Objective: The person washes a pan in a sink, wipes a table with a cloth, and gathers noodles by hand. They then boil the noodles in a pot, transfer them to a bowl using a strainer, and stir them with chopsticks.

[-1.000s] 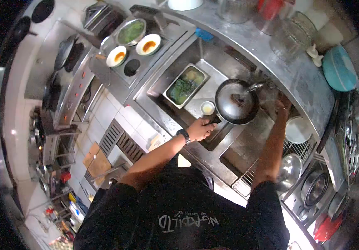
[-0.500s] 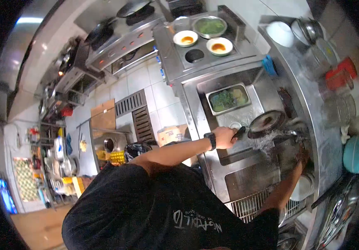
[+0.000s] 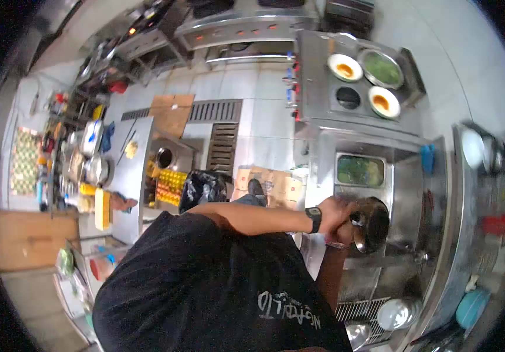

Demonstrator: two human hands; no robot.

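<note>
My left hand, with a watch on its wrist, is closed around the handle end of a dark frying pan. The pan is tilted over the near edge of the sink, and its rim is smeared by motion. My right hand is just below the left one, close against the pan's near side. Its fingers are blurred and partly hidden, so its grip does not show. Beyond the pan, a metal tray of greens in liquid sits in the sink.
Two white bowls with brown sauce stand on the stove by a pan of green liquid. White plates sit in a wire rack. A black bag and flattened cardboard are on the floor side.
The pan has come from under the running water toward my body and tilted up. My right hand has moved from near the tap to beside my left hand. The view has turned leftward.
</note>
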